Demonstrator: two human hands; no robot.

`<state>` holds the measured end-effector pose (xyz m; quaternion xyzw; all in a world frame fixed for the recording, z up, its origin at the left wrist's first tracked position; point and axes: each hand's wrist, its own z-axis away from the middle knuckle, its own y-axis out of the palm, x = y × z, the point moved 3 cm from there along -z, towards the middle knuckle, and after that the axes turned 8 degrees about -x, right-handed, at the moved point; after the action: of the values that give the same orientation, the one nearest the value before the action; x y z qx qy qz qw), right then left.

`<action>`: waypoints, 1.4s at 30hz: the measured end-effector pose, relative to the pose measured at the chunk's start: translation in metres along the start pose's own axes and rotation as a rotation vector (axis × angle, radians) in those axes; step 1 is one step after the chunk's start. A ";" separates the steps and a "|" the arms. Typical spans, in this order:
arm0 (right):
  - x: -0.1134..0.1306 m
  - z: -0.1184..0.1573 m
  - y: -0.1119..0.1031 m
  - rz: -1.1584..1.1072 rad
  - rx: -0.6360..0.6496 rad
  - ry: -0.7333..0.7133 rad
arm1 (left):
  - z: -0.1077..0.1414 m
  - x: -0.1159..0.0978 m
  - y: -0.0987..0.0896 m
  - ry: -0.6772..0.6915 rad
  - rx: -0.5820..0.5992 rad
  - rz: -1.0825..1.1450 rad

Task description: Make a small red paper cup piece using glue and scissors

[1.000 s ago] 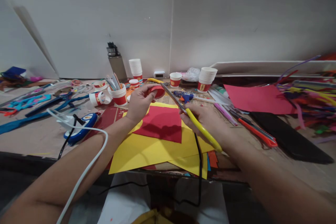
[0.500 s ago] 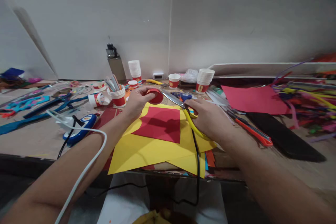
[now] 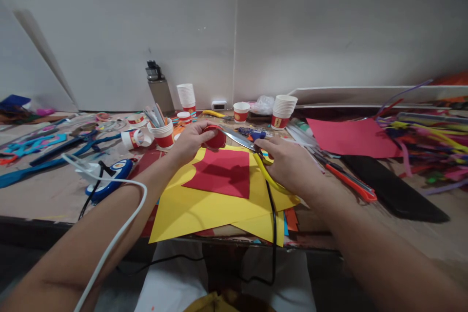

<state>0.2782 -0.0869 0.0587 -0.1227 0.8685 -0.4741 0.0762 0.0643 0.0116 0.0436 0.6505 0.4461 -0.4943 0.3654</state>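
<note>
"From the head camera, what does our left hand point(image 3: 192, 140) have?"

"We pinch a round red piece point(image 3: 216, 138) between thumb and fingers, above the worktop point(image 3: 40, 200), beyond the middle of its front edge."

"And our right hand point(image 3: 290, 162)?"

"Its fingers are closed around the yellow-handled scissors point(image 3: 242, 140). The tips come right up to the red piece; whether they touch it, we cannot tell."

"What lies beneath our hands?"

"A red sheet point(image 3: 226, 175) on yellow sheets point(image 3: 183, 214), which reach the worktop's front edge."

"Along the back edge?"

"We see a dark bottle point(image 3: 161, 93) and, further right, a stack of cups point(image 3: 283, 111)."
</note>
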 end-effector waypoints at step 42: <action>-0.015 0.006 0.023 0.048 0.303 -0.007 | 0.005 0.034 0.006 -0.373 0.039 -0.092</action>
<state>0.2908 -0.0751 0.0364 -0.0908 0.7895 -0.5974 0.1079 0.0719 0.0129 0.0101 0.5336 0.3901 -0.6310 0.4061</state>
